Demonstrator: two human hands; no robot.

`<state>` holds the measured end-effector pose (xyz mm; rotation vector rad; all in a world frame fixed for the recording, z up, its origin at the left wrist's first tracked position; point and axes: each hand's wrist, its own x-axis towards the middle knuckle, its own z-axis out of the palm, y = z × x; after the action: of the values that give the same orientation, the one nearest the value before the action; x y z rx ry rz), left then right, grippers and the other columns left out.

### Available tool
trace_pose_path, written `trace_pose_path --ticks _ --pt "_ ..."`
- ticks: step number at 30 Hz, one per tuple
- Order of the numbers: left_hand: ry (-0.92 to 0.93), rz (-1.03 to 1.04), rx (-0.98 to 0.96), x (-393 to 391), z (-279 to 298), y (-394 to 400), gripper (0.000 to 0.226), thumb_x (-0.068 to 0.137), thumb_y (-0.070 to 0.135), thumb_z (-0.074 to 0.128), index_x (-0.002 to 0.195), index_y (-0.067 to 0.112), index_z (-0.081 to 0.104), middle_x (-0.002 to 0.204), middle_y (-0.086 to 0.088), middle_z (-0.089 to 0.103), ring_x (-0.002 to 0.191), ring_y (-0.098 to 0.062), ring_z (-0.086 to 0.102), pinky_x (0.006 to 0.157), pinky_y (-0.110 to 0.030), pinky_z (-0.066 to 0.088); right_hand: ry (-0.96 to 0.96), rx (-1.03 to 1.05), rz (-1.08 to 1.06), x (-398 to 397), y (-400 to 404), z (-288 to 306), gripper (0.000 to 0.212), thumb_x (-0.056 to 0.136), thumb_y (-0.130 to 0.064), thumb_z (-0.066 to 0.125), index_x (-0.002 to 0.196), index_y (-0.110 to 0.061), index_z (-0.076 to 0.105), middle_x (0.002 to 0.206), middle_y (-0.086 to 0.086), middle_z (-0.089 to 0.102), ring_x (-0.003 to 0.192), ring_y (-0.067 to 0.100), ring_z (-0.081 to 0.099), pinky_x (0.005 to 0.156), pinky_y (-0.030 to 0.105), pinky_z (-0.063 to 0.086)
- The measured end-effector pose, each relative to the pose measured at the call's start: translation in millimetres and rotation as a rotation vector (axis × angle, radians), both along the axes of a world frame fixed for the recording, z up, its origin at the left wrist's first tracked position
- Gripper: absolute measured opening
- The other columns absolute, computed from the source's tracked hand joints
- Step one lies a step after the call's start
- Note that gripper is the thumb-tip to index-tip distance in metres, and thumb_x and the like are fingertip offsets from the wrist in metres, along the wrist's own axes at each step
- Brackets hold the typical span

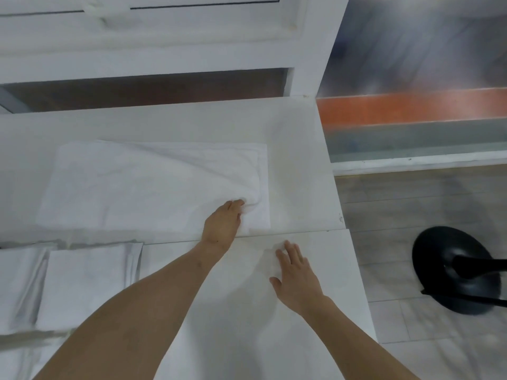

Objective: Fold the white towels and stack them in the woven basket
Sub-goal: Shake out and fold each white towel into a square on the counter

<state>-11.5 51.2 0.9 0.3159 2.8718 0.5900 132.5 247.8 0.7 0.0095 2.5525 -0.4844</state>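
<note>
On the white desk (296, 138) lies a towel (153, 185); the left hand (223, 222) pinches its near right corner, while the right hand (295, 278) rests flat, fingers spread, on the desk.

A white table (299, 149) fills the middle of the view, with a seam running across its surface. Behind the table stands a white window frame (170, 53) with a handle (105, 12) near its top, and a dark opening shows below its lower rail. To the right of the table lie pale floor tiles (406, 204), where a black round base (452, 272), perhaps of a stool, stands, and beyond it runs a blurred orange and grey band (411, 108).
</note>
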Motion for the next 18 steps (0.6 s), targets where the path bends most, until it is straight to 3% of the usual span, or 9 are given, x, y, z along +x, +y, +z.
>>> trace_pose_path --ticks 5,8,10,12,18 --pt "0.137 -0.006 0.181 -1.1 24.1 -5.5 0.023 0.104 0.012 0.051 0.12 0.008 0.067 0.108 -0.007 0.057 0.097 -0.023 0.058 0.085 -0.033 0.051 -0.052 -0.038 -0.023 -5.7 4.1 10.4 0.07 0.103 -0.043 0.051 0.161 -0.02 0.02 0.173 -0.002 -0.003 0.16 0.022 -0.001 0.127 0.04 0.02" --pt "0.188 0.032 0.298 7.6 52.8 -13.7 0.023 0.108 0.014 0.042 0.111 0.007 0.063 0.106 -0.006 0.06 0.094 -0.021 0.053 0.082 -0.029 0.044 -0.094 -0.073 -0.114 -18.7 1.7 29.7 0.07 0.101 -0.048 0.054 0.161 -0.027 0.024 0.171 -0.005 0.015 0.155 0.019 0.023 0.119 0.044 0.037" --pt "0.219 0.072 0.327 15.9 75.2 -22.8 0.024 0.109 0.015 0.04 0.116 0.007 0.062 0.105 -0.007 0.062 0.092 -0.014 0.045 0.078 -0.022 0.035 -0.008 -0.104 -0.179 -28.6 -8.3 47.7 0.069 0.1 -0.048 0.054 0.16 -0.028 0.025 0.163 -0.002 0.033 0.145 0.022 0.042 0.111 0.044 0.044" --pt "0.273 0.069 0.355 22.1 104.5 -32.7 0.023 0.107 0.01 0.042 0.118 0.004 0.062 0.102 -0.003 0.06 0.092 -0.01 0.04 0.079 -0.019 0.033 0.15 -0.156 -0.234 -36.5 -25.9 69.6 0.069 0.1 -0.048 0.057 0.159 -0.029 0.026 0.157 -0.001 0.04 0.137 0.023 0.049 0.104 0.044 0.048" --pt "0.402 -0.059 0.367 33.4 205.0 -66.5 0.02 0.105 0.009 0.047 0.119 0.006 0.061 0.11 -0.007 0.062 0.1 -0.009 0.042 0.093 -0.021 0.041 0.38 -0.371 -0.276 -44.1 -97.3 135.3 0.094 0.091 -0.058 0.067 0.163 -0.029 0.014 0.169 -0.008 0.02 0.154 0.016 0.025 0.115 0.04 0.039"
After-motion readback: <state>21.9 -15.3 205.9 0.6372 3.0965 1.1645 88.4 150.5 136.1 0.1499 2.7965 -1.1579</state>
